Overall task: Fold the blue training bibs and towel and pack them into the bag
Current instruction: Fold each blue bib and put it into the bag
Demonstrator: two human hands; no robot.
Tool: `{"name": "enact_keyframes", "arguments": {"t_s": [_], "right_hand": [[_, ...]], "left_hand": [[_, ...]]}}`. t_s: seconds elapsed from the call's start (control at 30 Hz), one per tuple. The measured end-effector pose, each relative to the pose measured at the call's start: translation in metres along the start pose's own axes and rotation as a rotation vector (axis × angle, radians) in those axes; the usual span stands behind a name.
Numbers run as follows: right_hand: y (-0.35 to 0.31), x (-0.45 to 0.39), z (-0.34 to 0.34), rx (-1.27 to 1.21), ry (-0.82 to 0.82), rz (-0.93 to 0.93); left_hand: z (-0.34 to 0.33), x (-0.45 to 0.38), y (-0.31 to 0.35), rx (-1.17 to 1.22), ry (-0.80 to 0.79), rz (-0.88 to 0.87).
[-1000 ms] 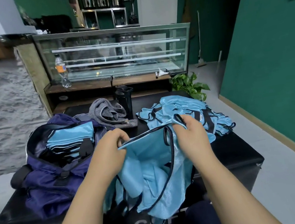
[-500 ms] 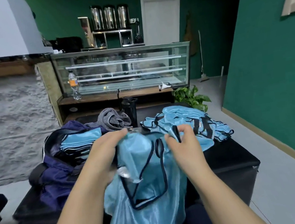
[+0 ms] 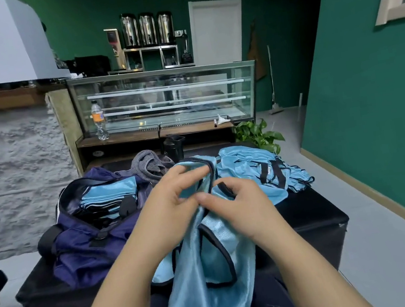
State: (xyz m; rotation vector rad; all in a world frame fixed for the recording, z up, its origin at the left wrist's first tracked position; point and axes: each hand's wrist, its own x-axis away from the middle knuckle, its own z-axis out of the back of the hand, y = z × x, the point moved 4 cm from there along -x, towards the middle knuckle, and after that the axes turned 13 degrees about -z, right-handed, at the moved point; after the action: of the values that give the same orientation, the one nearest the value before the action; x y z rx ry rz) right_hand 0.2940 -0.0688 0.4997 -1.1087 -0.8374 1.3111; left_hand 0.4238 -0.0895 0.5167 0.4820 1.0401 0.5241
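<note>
- Blue bib is held up at frame centre, its lower part hanging toward 6 o'clock over the black table.
- Left hand: fingers curled, the bib's black-trimmed top edge is pinched.
- Right hand: fingers bent, the same bib is gripped just beside the left hand, thumbs nearly touching.
- Navy bag is seen open at 9 o'clock, with folded bibs stacked inside.
- Unfolded bib pile is seen at 2 o'clock.
- Grey towel lies at 12 o'clock behind the bag.
</note>
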Motion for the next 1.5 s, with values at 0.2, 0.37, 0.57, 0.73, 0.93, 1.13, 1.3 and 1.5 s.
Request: {"name": "enact_keyframes", "arguments": {"t_s": [0.2,0.37,0.57,0.73,0.93,1.13,1.3,1.5], "right_hand": [[0.013,-0.008,0.014,-0.526,-0.027,-0.309],[0.028,-0.028,0.014,-0.713,-0.087,-0.471],[0.028,-0.052,0.016,-0.512,-0.146,-0.402],[0.021,-0.064,0.019,-0.163,-0.116,-0.287],[0.013,-0.072,0.021,-0.033,-0.001,-0.167],[0.011,-0.07,0.02,0.106,-0.014,-0.091],[0.023,-0.073,0.024,0.222,0.061,-0.089],[0.021,-0.076,0.032,0.149,0.058,-0.072]], "left_hand": [[-0.005,0.008,-0.027,0.11,0.03,0.183],[-0.017,0.023,-0.059,0.358,-0.098,0.55],[-0.009,0.0,-0.06,0.723,0.226,0.369],[0.006,-0.013,-0.071,0.55,0.353,0.26],[0.024,-0.018,-0.073,0.074,0.282,0.22],[0.029,-0.021,-0.068,-0.359,0.115,0.091],[0.024,-0.024,-0.077,-0.488,-0.018,0.051],[0.014,-0.016,-0.092,-0.052,0.076,0.209]]}}
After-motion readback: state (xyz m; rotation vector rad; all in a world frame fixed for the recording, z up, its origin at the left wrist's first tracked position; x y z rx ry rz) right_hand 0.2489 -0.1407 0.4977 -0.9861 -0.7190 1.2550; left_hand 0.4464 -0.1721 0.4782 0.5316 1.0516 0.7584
